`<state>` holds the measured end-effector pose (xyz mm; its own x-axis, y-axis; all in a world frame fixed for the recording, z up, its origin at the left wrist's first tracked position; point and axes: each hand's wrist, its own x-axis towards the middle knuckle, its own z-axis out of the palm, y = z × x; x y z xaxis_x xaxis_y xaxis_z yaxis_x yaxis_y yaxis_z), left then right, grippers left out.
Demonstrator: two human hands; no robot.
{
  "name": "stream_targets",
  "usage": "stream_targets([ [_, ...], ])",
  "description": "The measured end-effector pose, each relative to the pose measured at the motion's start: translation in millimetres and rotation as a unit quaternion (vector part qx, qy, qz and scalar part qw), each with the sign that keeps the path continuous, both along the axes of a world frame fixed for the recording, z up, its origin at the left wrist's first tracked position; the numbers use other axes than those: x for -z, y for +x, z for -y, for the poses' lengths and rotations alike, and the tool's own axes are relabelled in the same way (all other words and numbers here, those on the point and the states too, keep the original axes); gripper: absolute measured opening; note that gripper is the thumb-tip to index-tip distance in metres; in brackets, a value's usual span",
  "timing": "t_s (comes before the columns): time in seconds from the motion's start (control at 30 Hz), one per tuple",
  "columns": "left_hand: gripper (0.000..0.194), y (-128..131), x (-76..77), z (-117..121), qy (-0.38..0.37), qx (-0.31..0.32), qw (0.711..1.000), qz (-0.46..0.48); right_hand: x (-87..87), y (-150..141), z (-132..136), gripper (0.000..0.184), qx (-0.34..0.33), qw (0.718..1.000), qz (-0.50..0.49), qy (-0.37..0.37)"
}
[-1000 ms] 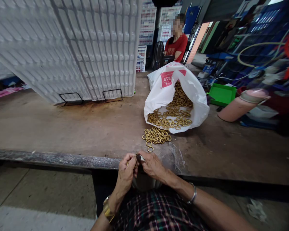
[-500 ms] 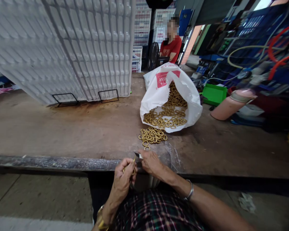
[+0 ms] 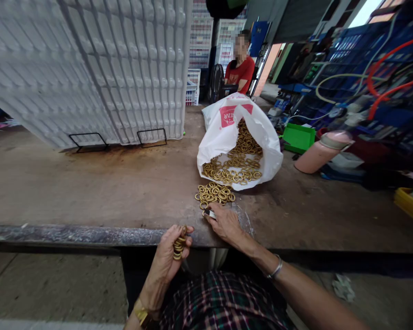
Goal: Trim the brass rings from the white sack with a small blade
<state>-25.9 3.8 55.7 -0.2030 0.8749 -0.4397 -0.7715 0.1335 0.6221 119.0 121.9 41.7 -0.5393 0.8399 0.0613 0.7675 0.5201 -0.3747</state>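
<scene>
In the head view, my left hand (image 3: 165, 256) is closed around a stack of brass-coloured rings (image 3: 179, 247), just over the table's front edge. My right hand (image 3: 227, 225) grips a small blade-like tool (image 3: 211, 214) with a dark pointed tip and a pale part; its exact kind is unclear. That tip is at a single ring at the near side of a loose ring pile (image 3: 216, 194). Behind the pile lies a white sack (image 3: 215, 146) on its side, its mouth facing me, with many more rings inside.
White ribbed trays (image 3: 137, 68) stand upright at the left in black wire stands (image 3: 151, 137) on the brown table (image 3: 89, 192). On the right are a green bin (image 3: 298, 137), a pink bottle (image 3: 316, 153) and a yellow tray (image 3: 411, 204). A person in red (image 3: 242, 73) sits beyond.
My right hand has moved forward and away from my left, bringing the tool to the ring nearest me. My left hand has turned, showing more of its rings. The whole view has shifted slightly.
</scene>
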Motion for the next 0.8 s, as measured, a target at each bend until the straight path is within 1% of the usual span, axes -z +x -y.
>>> stream_targets([
  [0.07,0.029,-0.2,-1.5,-0.6,-0.001,-0.002,1.000,-0.005,2.3,-2.6,0.9,0.017,-0.010,1.000,-0.001,0.005],
  [0.17,0.030,-1.2,-4.4,-2.7,0.001,0.002,1.000,0.000,4.5,-3.2,0.2,0.015,-0.007,1.000,-0.001,0.003],
  [0.3,0.037,-2.1,-6.0,-4.4,-0.003,0.010,1.000,0.023,5.7,0.2,-0.4,0.014,0.001,1.000,-0.001,-0.011],
  [0.37,0.033,-2.1,-5.3,-4.4,0.002,0.009,1.000,0.030,6.4,1.1,0.8,0.014,-0.009,1.000,-0.012,-0.025],
  [0.43,0.030,-1.7,-4.0,-4.2,0.006,0.001,1.000,0.028,6.7,-0.5,3.4,0.013,-0.024,0.998,-0.044,-0.050],
  [0.57,0.027,0.0,-2.2,-5.2,0.003,-0.016,1.000,-0.022,4.2,-10.5,12.0,0.007,-0.066,0.983,-0.150,-0.080],
  [0.67,0.026,1.6,-2.6,-6.7,-0.003,-0.044,0.996,-0.082,-0.6,-18.4,18.5,0.006,-0.094,0.971,-0.205,-0.075],
  [0.73,0.028,2.7,-3.0,-7.2,-0.012,-0.070,0.990,-0.118,-3.6,-21.4,21.0,0.005,-0.100,0.964,-0.234,-0.070],
  [0.8,0.032,4.1,-2.5,-7.1,-0.028,-0.080,0.986,-0.146,-5.1,-22.7,21.9,0.003,-0.105,0.958,-0.260,-0.063],
])
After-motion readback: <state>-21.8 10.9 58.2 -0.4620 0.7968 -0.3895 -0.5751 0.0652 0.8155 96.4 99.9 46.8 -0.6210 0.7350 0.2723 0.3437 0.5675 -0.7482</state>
